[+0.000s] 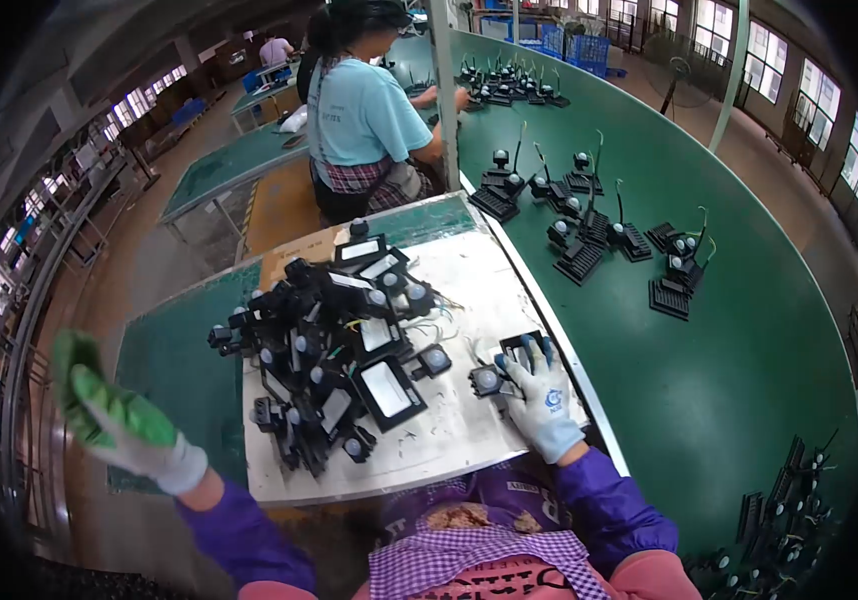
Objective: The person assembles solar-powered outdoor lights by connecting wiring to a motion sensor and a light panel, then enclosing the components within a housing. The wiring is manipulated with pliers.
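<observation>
My left hand, in a white glove with green fingers and palm, is raised off the left side of the white board, its fingers apart and nothing in it. My right hand, in a white glove with blue fingertips, lies with spread fingers on a black lamp unit with a round sensor, near the board's right edge. Part of that unit is hidden under the fingers. Between my hands a large pile of black lamps covers the board's left and middle, some showing white panels.
Along the right runs a green conveyor belt bearing groups of black lamps, with more at the lower right. A co-worker in a light blue shirt sits ahead beside a metal post. A green table lies left.
</observation>
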`<state>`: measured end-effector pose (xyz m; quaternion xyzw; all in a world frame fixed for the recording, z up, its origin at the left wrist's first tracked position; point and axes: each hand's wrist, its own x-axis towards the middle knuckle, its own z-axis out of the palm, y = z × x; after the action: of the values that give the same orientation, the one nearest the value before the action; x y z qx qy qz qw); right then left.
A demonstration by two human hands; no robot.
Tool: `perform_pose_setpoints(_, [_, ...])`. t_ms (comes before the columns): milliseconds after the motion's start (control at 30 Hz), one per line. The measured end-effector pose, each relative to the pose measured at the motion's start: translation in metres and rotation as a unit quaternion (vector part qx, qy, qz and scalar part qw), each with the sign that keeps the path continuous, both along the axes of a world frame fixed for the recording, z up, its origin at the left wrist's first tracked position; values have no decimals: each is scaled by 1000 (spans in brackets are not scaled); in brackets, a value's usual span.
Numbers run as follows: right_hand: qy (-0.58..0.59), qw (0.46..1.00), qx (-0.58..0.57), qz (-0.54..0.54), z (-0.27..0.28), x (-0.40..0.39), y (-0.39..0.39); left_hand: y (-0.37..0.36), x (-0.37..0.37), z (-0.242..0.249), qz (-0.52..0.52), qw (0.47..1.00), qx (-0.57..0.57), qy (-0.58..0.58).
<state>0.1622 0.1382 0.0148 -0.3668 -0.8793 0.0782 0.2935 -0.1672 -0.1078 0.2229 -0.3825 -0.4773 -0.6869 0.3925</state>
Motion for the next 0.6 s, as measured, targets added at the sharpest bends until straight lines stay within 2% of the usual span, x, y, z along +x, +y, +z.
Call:
perform_pose_setpoints(67, [32, 999, -17, 3, 5, 5, 1, 29, 78, 45, 48, 982, -27, 182])
perform_pose_setpoints(133, [39, 999, -2, 20, 4, 8, 1, 62, 133, 74, 6, 963, -49, 263])
perform_pose_setpoints(200, [65, 997, -20, 31, -3, 8, 5, 88, 169, 78, -32, 943, -101, 315])
perform_pose_setpoints(367, [72, 996, -19, 51, -7, 14, 7, 130, 211, 69, -75, 910, -207, 352])
perform_pose_setpoints(600, [64, 994, -42, 82, -4, 16, 14, 147, 211, 52, -74, 898, -273, 337])
